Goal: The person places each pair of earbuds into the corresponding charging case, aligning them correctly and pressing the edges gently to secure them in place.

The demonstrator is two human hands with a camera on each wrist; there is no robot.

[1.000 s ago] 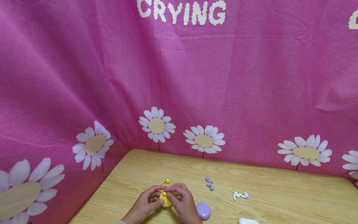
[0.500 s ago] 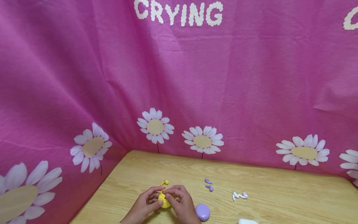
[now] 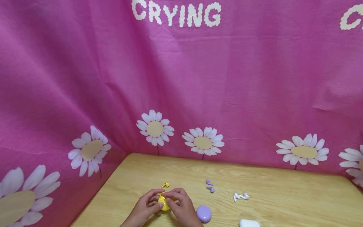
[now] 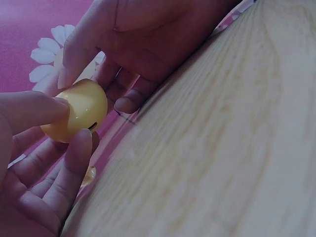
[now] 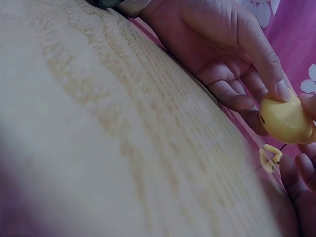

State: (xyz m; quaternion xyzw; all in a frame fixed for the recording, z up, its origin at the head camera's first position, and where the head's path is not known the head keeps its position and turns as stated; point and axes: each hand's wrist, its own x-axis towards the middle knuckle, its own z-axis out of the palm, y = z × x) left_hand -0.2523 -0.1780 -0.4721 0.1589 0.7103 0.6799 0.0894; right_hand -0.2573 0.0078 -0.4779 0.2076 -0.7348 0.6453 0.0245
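Head view: gripping a yellow earbud case (image 3: 165, 207) over the table (image 3: 136, 176) with the left hand (image 3: 144, 206), pinching at its top with the right hand (image 3: 181, 206), near a loose yellow earbud (image 3: 166, 185); apparently fitting an earbud inside. Left wrist: pressing left thumb (image 4: 32, 109) to the rounded shell. Right wrist: impossible to tell contents of the right-hand pinch. Likely needed next: steadying the case, pressing gently.

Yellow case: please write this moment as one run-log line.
left hand: holds yellow case | right hand: touches yellow case | yellow earbud: on table, beyond hands
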